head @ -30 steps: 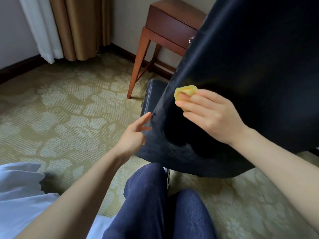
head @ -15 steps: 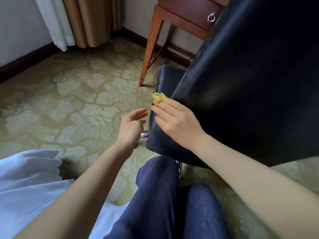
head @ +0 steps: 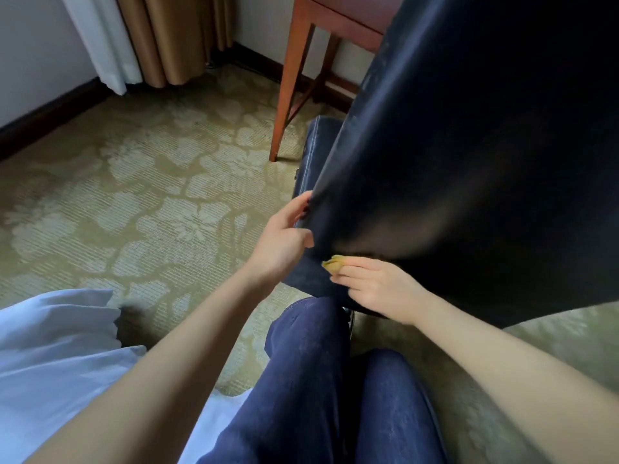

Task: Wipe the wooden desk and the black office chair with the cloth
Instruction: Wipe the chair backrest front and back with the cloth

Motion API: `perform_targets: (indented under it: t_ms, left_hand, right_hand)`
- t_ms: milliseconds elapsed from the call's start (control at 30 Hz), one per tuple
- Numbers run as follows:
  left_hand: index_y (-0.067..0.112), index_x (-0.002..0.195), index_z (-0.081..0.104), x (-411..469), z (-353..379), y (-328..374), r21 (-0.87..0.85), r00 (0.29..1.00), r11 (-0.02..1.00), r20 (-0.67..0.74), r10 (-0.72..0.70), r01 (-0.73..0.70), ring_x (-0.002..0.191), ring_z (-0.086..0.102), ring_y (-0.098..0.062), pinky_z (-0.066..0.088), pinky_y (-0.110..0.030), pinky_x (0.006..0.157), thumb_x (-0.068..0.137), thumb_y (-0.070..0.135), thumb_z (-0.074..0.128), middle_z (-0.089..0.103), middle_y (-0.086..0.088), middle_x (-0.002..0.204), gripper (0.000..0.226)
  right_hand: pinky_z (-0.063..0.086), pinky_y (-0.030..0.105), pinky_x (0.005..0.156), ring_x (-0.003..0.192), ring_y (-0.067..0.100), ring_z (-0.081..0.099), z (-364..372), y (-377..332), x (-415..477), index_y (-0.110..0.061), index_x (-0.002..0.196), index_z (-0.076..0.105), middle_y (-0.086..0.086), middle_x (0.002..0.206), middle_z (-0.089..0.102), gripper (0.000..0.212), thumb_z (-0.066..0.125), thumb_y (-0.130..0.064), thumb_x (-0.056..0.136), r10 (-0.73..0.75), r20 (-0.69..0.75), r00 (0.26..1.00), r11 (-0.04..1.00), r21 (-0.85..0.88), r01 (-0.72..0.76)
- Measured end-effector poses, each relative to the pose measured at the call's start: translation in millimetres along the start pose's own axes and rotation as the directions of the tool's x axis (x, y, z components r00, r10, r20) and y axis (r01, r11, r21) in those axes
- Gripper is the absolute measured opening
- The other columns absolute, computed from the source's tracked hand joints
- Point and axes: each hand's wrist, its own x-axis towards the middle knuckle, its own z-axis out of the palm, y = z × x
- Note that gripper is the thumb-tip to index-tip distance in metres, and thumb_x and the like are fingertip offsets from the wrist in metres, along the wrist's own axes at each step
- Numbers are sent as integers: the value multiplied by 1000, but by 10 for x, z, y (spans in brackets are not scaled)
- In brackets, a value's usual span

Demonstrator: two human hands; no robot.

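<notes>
Head camera: we gripped the left edge of the black office chair (head: 469,162) with our left hand (head: 281,241), fingers curled round it. Our right hand (head: 371,286) pinched the yellow cloth (head: 332,263) against its lower left corner. The wooden desk (head: 338,20) stood just behind.

A green-gold carpet (head: 150,202) with a pale floral pattern covered the floor. In the far corner of the room a tan curtain (head: 174,35) hung in folds down to the carpet, with a white curtain (head: 100,45) just beside it on the left. A dark baseboard (head: 43,118) ran along the foot of the pale wall (head: 30,45). Crumpled white fabric (head: 50,356) lay over the carpet at the lower left.
</notes>
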Motion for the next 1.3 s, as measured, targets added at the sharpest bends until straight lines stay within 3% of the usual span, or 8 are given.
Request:
perform_targets:
  t_ms: [67, 200, 567, 700, 800, 1033, 1167, 1300]
  left_hand:
    - [21, 138, 48, 13, 28, 2, 7, 1000, 1000, 17, -1, 1, 128, 43, -5, 33, -25, 107, 56, 6, 48, 51, 6, 136, 83]
    - [25, 142, 42, -7, 85, -28, -26, 1000, 1000, 11, -16, 16, 131, 41, -6, 34, -25, 106, 54, 11, 50, 50, 6, 139, 90]
    - [27, 149, 30, -34, 55, -124, -24, 999, 999, 12, 49, -49, 130, 39, -5, 33, -18, 98, 86, -5, 45, 37, 8, 147, 72]
    - [23, 147, 35, -59, 12, -123, -52, 999, 998, -1, 38, -38, 138, 31, -5, 19, -27, 115, 103, 23, 35, 36, 9, 150, 44]
    - [23, 142, 42, -39, -29, -124, -72, 999, 997, -4, 36, -36, 126, 39, 1, 24, -20, 105, 104, 33, 25, 43, 8, 144, 42]
    - [20, 140, 43, 65, -131, -199, 37, 995, 994, -9, 104, -104, 119, 45, 3, 33, 6, 80, 106, 28, 17, 48, 11, 136, 44]
    - [27, 141, 41, 115, -188, -281, 93, 987, 983, 6, 159, -159, 129, 41, 3, 28, -5, 95, 105, 30, 21, 46, 12, 142, 41]
    - [26, 144, 37, 146, -227, -320, 111, 985, 979, 7, 173, -173, 136, 35, 0, 23, -20, 110, 106, 29, 20, 41, 10, 148, 42]
  right_hand:
    - [22, 29, 115, 116, 21, 59, -164, 124, -176, 1, 105, 70, 9, 120, 65, 41, 30, -8, 103, -81, -60, 995, 994, -82, 76]
    - [31, 35, 113, 118, 22, 57, -559, 319, -415, 0, 91, 74, 11, 120, 65, 29, 46, -2, 96, -155, -171, 973, 974, -193, 121]
    - [43, 36, 101, 106, 24, 66, -1577, 386, 13, -5, 70, 73, 12, 108, 70, 21, 64, 2, 88, -225, -544, 809, 931, -365, 13]
    - [40, 32, 102, 104, 21, 66, -1443, 341, 204, -6, 71, 75, 10, 107, 71, 19, 67, 2, 86, -201, -639, 743, 936, -348, -46]
    - [43, 31, 100, 105, 19, 66, -1240, 315, 331, -6, 71, 74, 9, 108, 71, 18, 68, 3, 85, -144, -688, 711, 958, -276, -73]
    - [40, 34, 107, 117, 22, 59, -480, 181, 399, 8, 101, 70, 14, 122, 63, 18, 53, 3, 94, -68, -474, 878, 982, -187, -25]
    - [36, 39, 110, 130, 27, 47, -37, 114, 284, 6, 112, 65, 15, 135, 53, 21, 53, 1, 94, -74, -295, 953, 982, -189, 17]
    - [13, 36, 119, 138, 23, 30, 147, 75, 103, -3, 112, 69, 9, 143, 46, 23, 58, -9, 93, -72, -78, 994, 963, -265, 49]
